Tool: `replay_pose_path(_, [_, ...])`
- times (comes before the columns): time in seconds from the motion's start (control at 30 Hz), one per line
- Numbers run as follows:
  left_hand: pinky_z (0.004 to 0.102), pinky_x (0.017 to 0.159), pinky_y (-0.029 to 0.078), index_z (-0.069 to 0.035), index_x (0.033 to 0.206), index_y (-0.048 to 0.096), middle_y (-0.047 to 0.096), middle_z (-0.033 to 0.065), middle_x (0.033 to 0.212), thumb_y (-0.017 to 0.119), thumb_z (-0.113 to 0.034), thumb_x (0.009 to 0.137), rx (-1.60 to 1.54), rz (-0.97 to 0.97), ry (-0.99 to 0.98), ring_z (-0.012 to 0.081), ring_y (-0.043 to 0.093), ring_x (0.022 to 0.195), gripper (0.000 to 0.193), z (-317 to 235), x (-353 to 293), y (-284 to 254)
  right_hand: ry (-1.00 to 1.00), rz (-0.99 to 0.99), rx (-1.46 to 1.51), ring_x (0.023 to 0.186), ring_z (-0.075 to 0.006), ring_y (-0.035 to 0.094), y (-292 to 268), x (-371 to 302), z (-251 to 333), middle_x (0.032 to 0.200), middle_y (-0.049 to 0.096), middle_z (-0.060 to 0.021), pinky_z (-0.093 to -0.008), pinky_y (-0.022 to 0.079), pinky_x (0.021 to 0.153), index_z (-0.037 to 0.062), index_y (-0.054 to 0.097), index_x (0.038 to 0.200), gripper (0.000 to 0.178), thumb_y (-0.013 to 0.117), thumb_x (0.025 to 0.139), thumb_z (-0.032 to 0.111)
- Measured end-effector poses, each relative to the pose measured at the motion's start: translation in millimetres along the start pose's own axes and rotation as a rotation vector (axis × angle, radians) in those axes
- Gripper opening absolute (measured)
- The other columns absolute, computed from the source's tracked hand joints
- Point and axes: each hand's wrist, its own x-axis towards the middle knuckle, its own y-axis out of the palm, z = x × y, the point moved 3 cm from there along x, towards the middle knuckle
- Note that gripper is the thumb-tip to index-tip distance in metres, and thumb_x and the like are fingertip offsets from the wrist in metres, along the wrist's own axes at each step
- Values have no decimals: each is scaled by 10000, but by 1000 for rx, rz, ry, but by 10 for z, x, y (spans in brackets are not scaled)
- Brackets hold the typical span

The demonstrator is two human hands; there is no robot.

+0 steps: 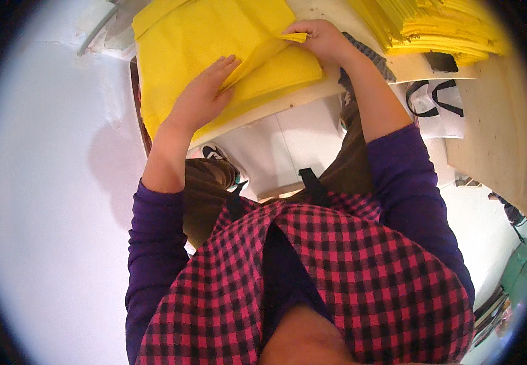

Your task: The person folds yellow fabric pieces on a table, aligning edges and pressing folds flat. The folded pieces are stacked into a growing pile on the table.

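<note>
A yellow cloth (181,52), felt-like and layered, lies over the front of a pale wooden table at the top of the view. My right hand (324,44) pinches a raised edge of it between thumb and fingers, toward the cloth's right side. From there a fold slants down to my left hand (201,94). That hand rests on the cloth with its fingers stretched out, the thumb lower down beside the fold. How many layers lie under my hands I cannot tell.
A thick pile of yellow cloth (440,27) stands on the table at the far right, with a small black object (441,61) near it. Dark grey ribbed fabric (374,56) lies behind my right forearm. A white bag with black handles (452,121) sits lower right. A white wall (50,182) rises at left.
</note>
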Motion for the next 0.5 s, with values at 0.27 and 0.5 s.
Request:
replay_pose_path(0.27, [356, 1113, 265, -85, 1361, 425, 397, 148, 1421, 465, 24, 828, -102, 72, -5, 294, 334, 1342, 546, 80, -12, 12, 41, 35, 6, 912, -116, 590, -25, -55, 61, 978, 664, -34, -246, 470, 803, 22, 644, 1071, 307, 557, 793, -75])
replay_pose_path(0.5, [411, 1110, 268, -93, 1349, 437, 410, 132, 1412, 519, 54, 710, 159, -14, -49, 295, 348, 1331, 662, 229, -420, -198, 36, 18, -52, 886, -120, 584, -40, -44, -6, 956, 662, -33, -249, 463, 784, 31, 645, 1067, 310, 542, 783, -41])
